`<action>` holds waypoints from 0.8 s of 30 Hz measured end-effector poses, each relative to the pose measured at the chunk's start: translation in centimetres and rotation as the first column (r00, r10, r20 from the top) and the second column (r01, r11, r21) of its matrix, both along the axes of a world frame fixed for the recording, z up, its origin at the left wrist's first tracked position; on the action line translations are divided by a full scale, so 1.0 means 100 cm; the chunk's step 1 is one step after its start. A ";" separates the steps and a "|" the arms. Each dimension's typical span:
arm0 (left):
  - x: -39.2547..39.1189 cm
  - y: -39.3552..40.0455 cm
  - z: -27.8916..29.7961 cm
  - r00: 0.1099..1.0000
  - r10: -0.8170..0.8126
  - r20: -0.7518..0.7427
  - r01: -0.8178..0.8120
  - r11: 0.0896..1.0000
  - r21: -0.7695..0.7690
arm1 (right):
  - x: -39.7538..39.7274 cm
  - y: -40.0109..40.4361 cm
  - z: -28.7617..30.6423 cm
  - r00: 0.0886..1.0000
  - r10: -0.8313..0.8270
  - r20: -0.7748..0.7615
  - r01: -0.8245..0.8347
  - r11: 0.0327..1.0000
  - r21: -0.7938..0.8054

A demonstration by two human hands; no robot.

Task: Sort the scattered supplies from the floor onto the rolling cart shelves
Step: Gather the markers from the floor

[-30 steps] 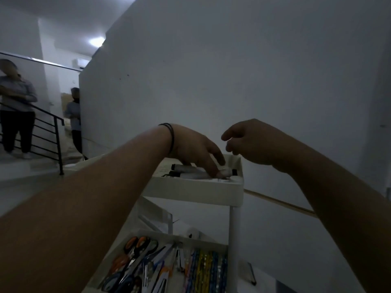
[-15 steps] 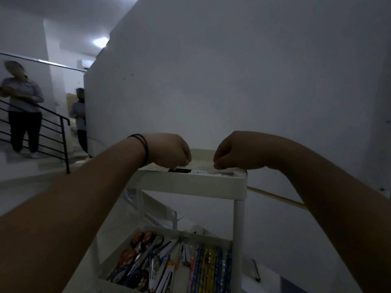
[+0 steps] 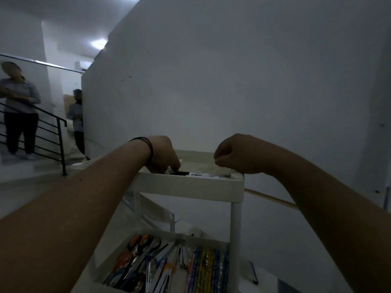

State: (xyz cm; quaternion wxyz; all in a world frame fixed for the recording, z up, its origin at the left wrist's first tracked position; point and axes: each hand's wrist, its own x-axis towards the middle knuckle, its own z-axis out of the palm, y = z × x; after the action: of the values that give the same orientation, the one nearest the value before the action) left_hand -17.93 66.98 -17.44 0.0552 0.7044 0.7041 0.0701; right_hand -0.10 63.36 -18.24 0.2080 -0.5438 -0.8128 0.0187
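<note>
Head view, forward-down, close over cart (image 3: pixel 186 185), wall behind.

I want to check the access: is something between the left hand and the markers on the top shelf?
Nothing visible. The left hand reaches over the top shelf rim, its fingers already at the markers.

Dim indoor stairwell landing, as we see it.
Black stair railing (image 3: pixel 48 132), bare white wall (image 3: pixel 232 81), white rolling cart (image 3: pixel 190 185).
</note>
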 end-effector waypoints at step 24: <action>0.010 -0.009 -0.002 0.860 -0.080 0.504 0.059 0.997 0.058 | -0.005 0.004 -0.001 0.999 0.015 -0.029 -0.016 0.999 -0.041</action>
State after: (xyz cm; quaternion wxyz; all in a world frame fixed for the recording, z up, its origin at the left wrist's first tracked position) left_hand -16.89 66.04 -17.68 0.2260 0.6874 0.6376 0.2643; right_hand -0.55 63.75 -18.33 0.2083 -0.5413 -0.8134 0.0452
